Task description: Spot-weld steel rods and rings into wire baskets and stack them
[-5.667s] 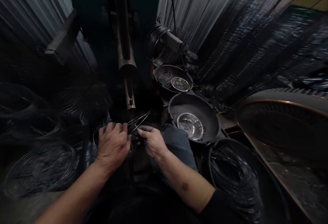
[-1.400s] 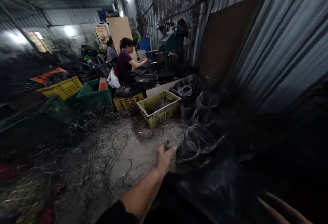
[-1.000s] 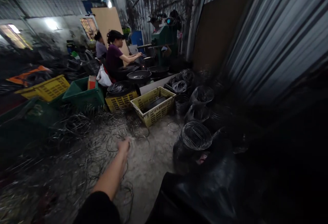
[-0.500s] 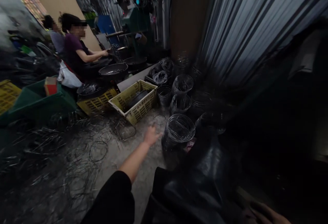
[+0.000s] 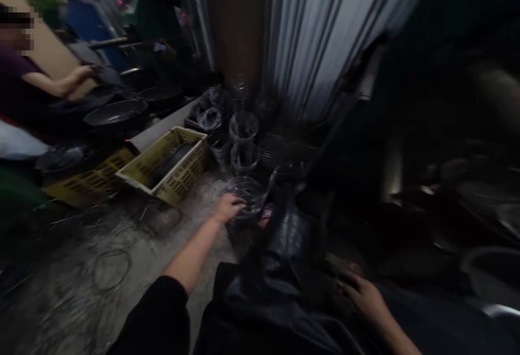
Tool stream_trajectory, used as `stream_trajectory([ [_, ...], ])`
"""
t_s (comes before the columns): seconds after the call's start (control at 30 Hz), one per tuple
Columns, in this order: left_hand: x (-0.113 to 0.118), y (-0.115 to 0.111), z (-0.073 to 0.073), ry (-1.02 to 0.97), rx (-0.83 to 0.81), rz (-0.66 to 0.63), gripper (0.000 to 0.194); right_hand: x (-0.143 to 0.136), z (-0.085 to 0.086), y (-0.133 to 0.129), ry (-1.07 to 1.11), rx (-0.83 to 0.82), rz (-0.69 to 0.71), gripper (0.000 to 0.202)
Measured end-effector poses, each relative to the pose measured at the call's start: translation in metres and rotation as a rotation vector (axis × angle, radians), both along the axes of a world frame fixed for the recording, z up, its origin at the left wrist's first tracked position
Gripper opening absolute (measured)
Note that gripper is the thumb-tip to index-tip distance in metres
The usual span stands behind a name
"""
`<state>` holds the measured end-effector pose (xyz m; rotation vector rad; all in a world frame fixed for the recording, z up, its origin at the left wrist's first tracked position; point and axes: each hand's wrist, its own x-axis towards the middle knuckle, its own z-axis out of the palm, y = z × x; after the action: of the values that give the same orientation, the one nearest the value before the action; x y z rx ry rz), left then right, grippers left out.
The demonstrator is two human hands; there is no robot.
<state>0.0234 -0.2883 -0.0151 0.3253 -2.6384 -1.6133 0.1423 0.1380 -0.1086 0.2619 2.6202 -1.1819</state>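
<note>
My left hand (image 5: 228, 208) is at the near left rim of a stack of thin wire rings (image 5: 247, 195) standing on the floor. Its fingers curl over the rim, and blur hides whether they grip a ring. Low on the right, beside the black apron (image 5: 280, 273) over my lap, my right hand (image 5: 359, 289) has its fingers bent around something dark that I cannot make out.
A yellow crate (image 5: 184, 179) with a dark object inside stands left of several wire stacks. Loose wire rings (image 5: 111, 269) lie on the floor at left. A person's arm (image 5: 60, 85) shows at upper left, near a round pan (image 5: 116, 112). Corrugated metal (image 5: 317, 30) rises behind.
The view has swung right, so crate and person sit further left. My left hand has reached from above the floor to the wire stack. More of my right hand shows now.
</note>
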Motion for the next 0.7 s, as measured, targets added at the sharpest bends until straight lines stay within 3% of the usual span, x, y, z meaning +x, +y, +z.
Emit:
stream_trajectory([
  [0.1,-0.008,0.007,0.032,0.101,0.139,0.003,0.032,-0.006,0.018,-0.008,0.066,-0.098,-0.046,0.037],
  [0.2,-0.006,0.019,0.069,0.154,0.327,-0.040,0.041,-0.014,0.034,-0.010,0.143,-0.196,-0.203,0.048],
  [0.33,0.005,0.065,0.101,0.076,0.557,-0.072,0.039,-0.028,0.065,-0.004,0.210,-0.550,-0.398,0.066],
  [0.43,0.005,0.117,0.105,-0.061,0.715,-0.080,0.037,-0.032,0.095,0.003,0.290,-0.901,-0.479,0.061],
  [0.53,0.001,0.169,0.097,-0.208,0.761,-0.172,0.031,-0.024,0.122,0.009,0.267,-1.204,-0.457,0.054],
  [0.63,0.002,0.212,0.082,-0.307,0.688,-0.188,0.030,-0.004,0.138,0.013,0.172,-1.410,-0.431,0.043],
  [0.7,0.009,0.232,0.072,-0.294,0.585,-0.139,0.038,0.009,0.142,0.017,0.186,-1.458,-0.528,0.037],
])
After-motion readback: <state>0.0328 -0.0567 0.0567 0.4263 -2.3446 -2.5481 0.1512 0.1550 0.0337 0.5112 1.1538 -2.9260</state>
